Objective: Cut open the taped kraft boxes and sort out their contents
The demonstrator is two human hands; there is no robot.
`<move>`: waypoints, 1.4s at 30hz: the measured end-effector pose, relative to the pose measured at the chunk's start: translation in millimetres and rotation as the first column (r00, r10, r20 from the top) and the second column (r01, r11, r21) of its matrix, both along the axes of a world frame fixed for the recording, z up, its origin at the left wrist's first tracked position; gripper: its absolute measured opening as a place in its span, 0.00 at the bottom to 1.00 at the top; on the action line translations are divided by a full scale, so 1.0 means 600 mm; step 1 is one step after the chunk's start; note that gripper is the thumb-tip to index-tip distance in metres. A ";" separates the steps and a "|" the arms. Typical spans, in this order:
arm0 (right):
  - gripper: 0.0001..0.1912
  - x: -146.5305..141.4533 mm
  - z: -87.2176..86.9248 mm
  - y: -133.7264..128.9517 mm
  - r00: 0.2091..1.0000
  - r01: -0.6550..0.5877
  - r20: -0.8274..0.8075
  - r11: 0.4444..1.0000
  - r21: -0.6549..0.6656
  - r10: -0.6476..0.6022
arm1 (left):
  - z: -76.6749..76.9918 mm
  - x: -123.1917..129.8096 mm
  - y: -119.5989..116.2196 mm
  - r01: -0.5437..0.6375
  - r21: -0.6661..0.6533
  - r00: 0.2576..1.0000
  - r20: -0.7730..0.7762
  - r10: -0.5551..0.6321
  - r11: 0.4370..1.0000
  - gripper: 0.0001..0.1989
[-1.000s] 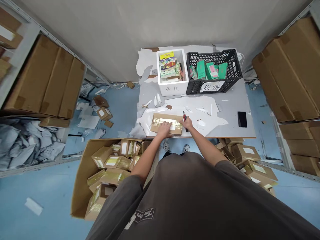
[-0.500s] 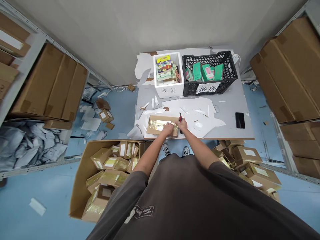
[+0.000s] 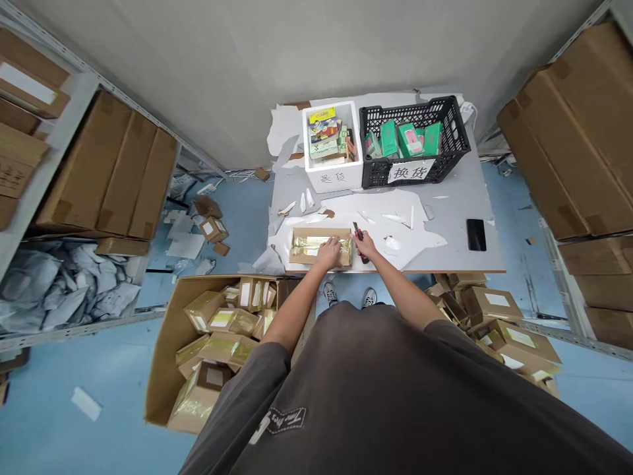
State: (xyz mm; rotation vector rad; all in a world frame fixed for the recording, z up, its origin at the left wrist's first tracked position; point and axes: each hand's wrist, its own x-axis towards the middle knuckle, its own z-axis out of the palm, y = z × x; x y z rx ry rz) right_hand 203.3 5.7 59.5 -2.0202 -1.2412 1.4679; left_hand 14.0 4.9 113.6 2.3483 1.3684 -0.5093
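A cardboard box [image 3: 304,258] with clear yellowish tape and a white label lies near the table's front edge. My left hand [image 3: 329,253] rests on the right half of its top, fingers spread. Just right of the box, my right hand [image 3: 366,247] is closed around a red and black utility knife [image 3: 359,233]. The knife's tip points up and left, close to the box's right end. Whether the blade touches the box I cannot tell.
Behind stand a white foam box [image 3: 333,179] and a black plastic crate [image 3: 438,173] with green boxes. A phone [image 3: 475,235] lies at right. Paper scraps litter the table [image 3: 455,211]. A large carton [image 3: 161,356] of parcels stands left; more parcels [image 3: 494,300] lie right.
My left hand has spread out on the box top. My right hand has shifted slightly right, and the knife now tilts toward the left. The view has moved a little.
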 end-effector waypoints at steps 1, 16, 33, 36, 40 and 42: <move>0.17 0.013 0.003 -0.015 0.998 -0.036 -0.045 0.999 -0.002 0.036 | -0.002 -0.001 -0.002 -0.017 -0.006 1.000 0.009 0.017 1.000 0.47; 0.16 0.057 0.037 -0.009 0.838 -0.545 -0.019 0.836 -0.061 0.545 | -0.034 -0.009 0.013 -0.021 -0.104 0.998 0.064 0.028 0.994 0.59; 0.20 0.037 0.049 -0.032 0.828 -0.558 -0.204 0.804 -0.208 0.522 | -0.041 -0.025 0.013 0.009 -0.102 0.995 0.097 0.001 0.995 0.53; 0.21 0.032 0.042 -0.045 0.836 -0.544 -0.211 0.815 -0.201 0.506 | -0.038 -0.027 0.010 0.006 -0.100 0.995 0.104 0.004 0.995 0.55; 0.21 0.037 0.043 -0.068 0.830 -0.550 -0.235 0.814 -0.189 0.506 | -0.030 -0.033 0.006 -0.022 -0.101 0.990 0.139 0.036 0.995 0.62; 0.20 0.046 0.047 -0.076 0.825 -0.556 -0.235 0.813 -0.173 0.514 | -0.024 -0.043 0.008 -0.039 -0.083 0.974 0.219 0.057 0.996 0.57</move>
